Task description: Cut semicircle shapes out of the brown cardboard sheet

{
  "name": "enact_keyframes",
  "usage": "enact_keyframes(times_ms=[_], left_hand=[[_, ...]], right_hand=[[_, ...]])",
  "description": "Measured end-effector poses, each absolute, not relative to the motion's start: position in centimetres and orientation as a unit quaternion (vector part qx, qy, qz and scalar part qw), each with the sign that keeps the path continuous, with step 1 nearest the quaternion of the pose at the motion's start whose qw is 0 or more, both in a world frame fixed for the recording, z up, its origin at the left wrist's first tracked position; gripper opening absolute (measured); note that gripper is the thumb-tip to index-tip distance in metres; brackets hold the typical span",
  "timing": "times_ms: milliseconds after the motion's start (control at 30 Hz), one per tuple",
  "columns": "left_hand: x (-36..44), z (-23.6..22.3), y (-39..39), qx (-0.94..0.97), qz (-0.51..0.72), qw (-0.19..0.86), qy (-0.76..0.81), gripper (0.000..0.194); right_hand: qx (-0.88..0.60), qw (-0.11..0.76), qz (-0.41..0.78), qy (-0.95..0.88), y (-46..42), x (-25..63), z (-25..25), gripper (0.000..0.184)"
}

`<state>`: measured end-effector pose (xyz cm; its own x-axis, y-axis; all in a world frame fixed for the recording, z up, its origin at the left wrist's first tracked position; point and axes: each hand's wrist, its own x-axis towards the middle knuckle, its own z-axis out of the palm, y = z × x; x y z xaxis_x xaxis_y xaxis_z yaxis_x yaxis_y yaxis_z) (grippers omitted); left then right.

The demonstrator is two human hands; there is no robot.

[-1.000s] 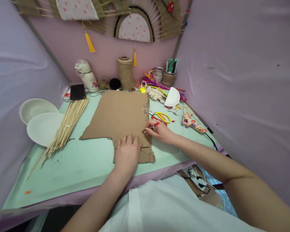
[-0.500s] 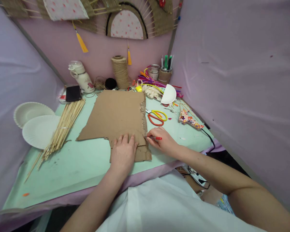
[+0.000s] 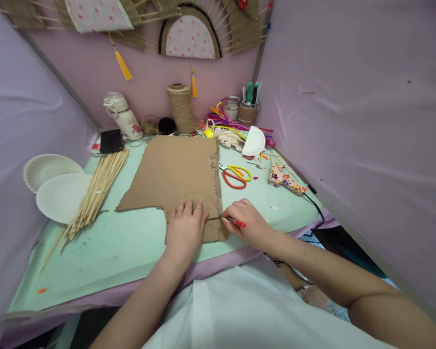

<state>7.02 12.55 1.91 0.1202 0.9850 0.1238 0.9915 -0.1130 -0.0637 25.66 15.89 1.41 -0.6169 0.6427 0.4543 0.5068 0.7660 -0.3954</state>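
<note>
A torn-edged sheet of brown cardboard lies on the table in front of me. My left hand rests flat on its lower part, fingers stretched out and slightly spread. Pinched in my right hand is a pen with a red end, its tip at the cardboard's right edge near a crease. A faint curved line shows on the cardboard around my left fingers. Scissors with yellow and red handles lie just right of the sheet, above my right hand.
At left are white paper plates and a bundle of bamboo sticks. Along the back stand a bottle, a twine spool and a pen holder. A patterned glue gun with a cord lies at right.
My right hand and the pen have moved a little down along the cardboard's right edge. The left hand stays in place on the sheet.
</note>
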Motion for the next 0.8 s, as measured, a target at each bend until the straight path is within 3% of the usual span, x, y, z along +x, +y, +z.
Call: enact_keyframes(times_ms=[367, 500, 667, 800], left_hand=[[6.9, 1.6, 12.6, -0.744, -0.024, 0.069, -0.664, 0.041], [7.1, 1.8, 12.5, -0.741, -0.030, 0.058, -0.668, 0.040], [7.1, 2.1, 12.4, -0.738, -0.038, 0.039, -0.673, 0.037], [7.1, 1.9, 12.4, -0.730, -0.060, 0.045, -0.680, 0.040]], right_hand=[[-0.358, 0.348, 0.191, -0.845, 16.0, 25.9, 3.9, 0.010], [-0.365, 0.365, 0.303, -0.801, 18.9, 24.1, 5.5, 0.011], [-0.328, 0.308, 0.427, -0.784, 23.3, 18.5, 6.1, 0.017], [-0.276, 0.225, 0.455, -0.816, 24.5, 14.3, 5.8, 0.019]])
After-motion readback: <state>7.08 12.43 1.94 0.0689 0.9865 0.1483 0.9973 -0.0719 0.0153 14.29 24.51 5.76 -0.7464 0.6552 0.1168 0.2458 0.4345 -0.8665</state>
